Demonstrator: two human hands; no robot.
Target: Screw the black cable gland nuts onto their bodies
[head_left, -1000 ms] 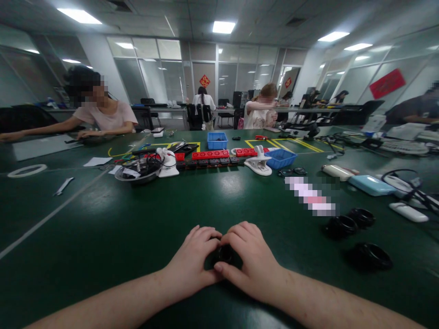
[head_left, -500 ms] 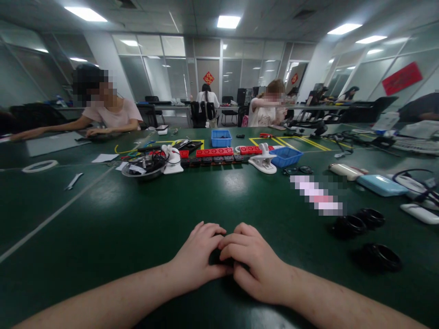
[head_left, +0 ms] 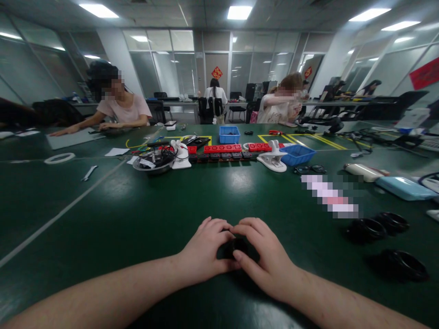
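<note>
My left hand (head_left: 206, 250) curves round the left side of a small black round part (head_left: 239, 246) at the near middle of the table, with its thumb along the near side. On the other side my right hand (head_left: 270, 260) arches over the part, index finger at the far edge and thumb at the near edge. The fingertips of both hands meet or nearly meet. A dark hollow shows in the part's top; the hands hide most of its outline. To the right stand several black ring-shaped parts (head_left: 404, 265) that look similar.
Across the table runs a row of red-and-black socket strips (head_left: 222, 149), between a metal bowl of cables (head_left: 154, 168) and a white clip stand (head_left: 273, 160). Blue bins (head_left: 297, 156) stand there too. A wrench (head_left: 89, 173) lies left. A light-blue case (head_left: 406, 188) lies right. Several people sit beyond.
My right hand has opened its curled fingers to a wider arch, uncovering more of the black part. My left hand keeps its hold. The whole view has swung slightly left.
</note>
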